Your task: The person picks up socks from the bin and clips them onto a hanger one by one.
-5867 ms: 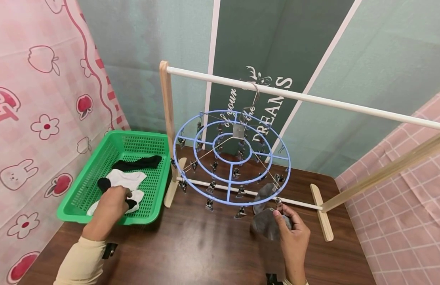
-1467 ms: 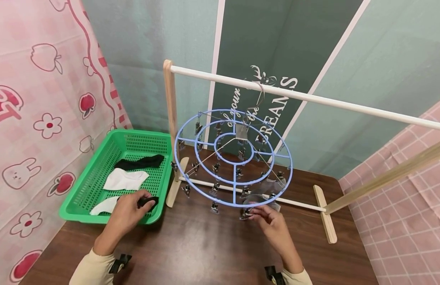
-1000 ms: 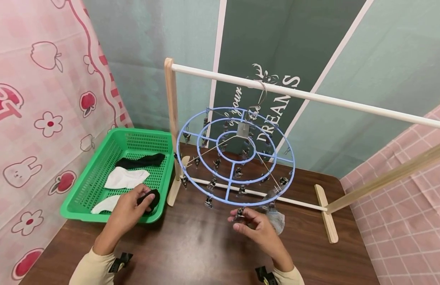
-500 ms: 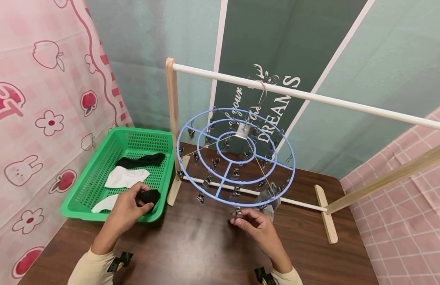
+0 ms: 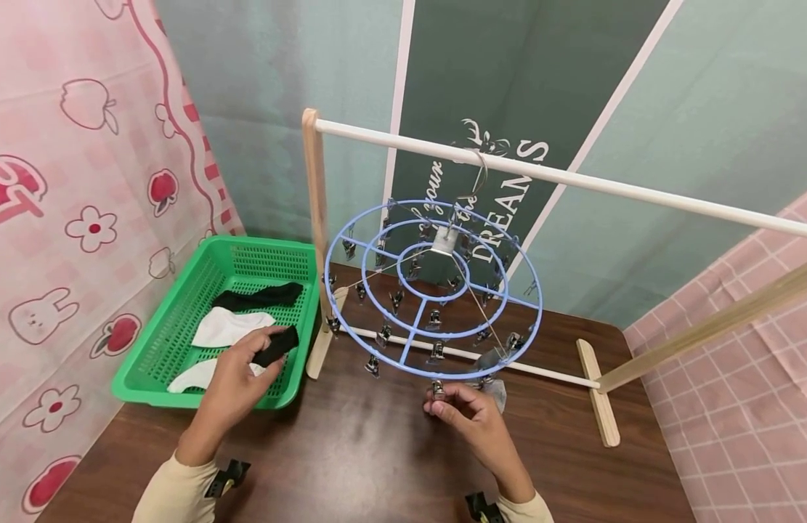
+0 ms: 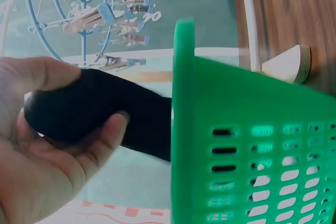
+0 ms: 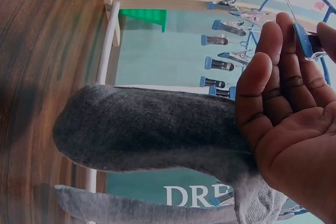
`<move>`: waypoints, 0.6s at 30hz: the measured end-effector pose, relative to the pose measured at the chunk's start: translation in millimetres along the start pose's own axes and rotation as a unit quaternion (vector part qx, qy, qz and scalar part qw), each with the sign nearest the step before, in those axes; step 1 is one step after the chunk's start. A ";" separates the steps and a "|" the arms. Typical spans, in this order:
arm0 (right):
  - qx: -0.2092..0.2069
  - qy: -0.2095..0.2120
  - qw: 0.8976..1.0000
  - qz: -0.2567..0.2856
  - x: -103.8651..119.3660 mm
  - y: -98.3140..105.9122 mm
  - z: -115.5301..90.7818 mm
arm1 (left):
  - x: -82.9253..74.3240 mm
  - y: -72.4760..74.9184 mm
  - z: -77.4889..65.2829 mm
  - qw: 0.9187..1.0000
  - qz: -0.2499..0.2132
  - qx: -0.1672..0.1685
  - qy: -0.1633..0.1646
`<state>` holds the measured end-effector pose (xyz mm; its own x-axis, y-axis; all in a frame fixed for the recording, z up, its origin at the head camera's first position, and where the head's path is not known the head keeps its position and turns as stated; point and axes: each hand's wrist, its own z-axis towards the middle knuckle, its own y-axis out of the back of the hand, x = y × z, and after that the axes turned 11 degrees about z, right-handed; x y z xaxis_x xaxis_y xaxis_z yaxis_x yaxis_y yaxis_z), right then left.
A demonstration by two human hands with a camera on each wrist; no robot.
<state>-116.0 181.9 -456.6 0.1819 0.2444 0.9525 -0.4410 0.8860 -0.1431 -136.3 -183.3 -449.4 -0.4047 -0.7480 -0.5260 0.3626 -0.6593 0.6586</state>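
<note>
My left hand (image 5: pixel 236 378) grips a black sock (image 5: pixel 277 346) above the front right part of the green basket (image 5: pixel 131 388); in the left wrist view the sock (image 6: pixel 131 108) stretches from the thumb and fingers behind the basket rim. With thumb and fingers, my right hand (image 5: pixel 471 421) pinches a metal clip (image 5: pixel 438 391) at the near edge of the blue round hanger (image 5: pixel 412 357). Blue tips show on that clip (image 6: pixel 89 19) type in the left wrist view. Grey socks (image 7: pixel 147 127) hang beside the right hand, largely hidden behind it in the head view.
Another black sock (image 5: pixel 259 296) and white socks (image 5: pixel 223 327) lie in the basket. The hanger hooks over a white rail (image 5: pixel 573 178) on a wooden stand, whose foot (image 5: pixel 599 392) rests on the brown table (image 5: pixel 351 450). Several clips dangle from the rings.
My left hand has lifted the black sock from the basket and turned it about. The right hand has moved left from the grey sock's clip to another clip; the hanger has rotated.
</note>
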 end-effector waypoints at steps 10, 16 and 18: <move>0.002 0.018 1.000 -0.005 0.6 0.5 0.3 | -6.1 -10.0 -11.1 0.995 -0.042 0.071 -0.052; 0.000 0.021 1.000 -0.002 0.5 -0.5 -0.1 | -8.4 -14.3 -18.8 0.995 -0.031 0.095 0.001; 0.001 0.022 1.000 0.000 0.4 -0.7 0.0 | -8.7 -14.6 -19.9 0.995 -0.023 0.090 0.035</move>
<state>-115.6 181.4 -456.2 0.2209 0.2623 0.9394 -0.4433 0.8849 -0.1428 -121.4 -168.7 -465.2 -0.3564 -0.7249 -0.5895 0.1862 -0.6733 0.7155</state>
